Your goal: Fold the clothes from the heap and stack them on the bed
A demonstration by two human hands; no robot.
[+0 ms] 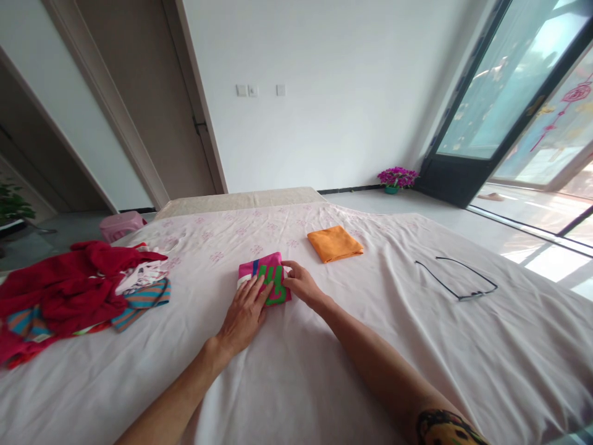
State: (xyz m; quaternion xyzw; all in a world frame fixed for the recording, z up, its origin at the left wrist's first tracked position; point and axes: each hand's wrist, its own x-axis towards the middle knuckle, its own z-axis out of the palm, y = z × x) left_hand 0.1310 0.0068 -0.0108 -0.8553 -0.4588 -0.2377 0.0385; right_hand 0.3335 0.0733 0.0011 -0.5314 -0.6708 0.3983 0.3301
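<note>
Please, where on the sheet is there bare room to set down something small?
Bare sheet lies between the folded orange cloth and the eyeglasses, though wrinkled. Another patch lies between the clothes heap and the folded pink cloth. It is crowded at the left, under the heap, and centrally, where the left hand and right hand touch the pink cloth.

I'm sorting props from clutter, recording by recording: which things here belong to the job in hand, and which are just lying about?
Part of the job:
- Folded pink cloth: left hand flat on it, right hand at its edge
- Probably the folded orange cloth and clothes pile

Apparently just lying about:
- Eyeglasses
- Pink stool
- Flowers
</note>
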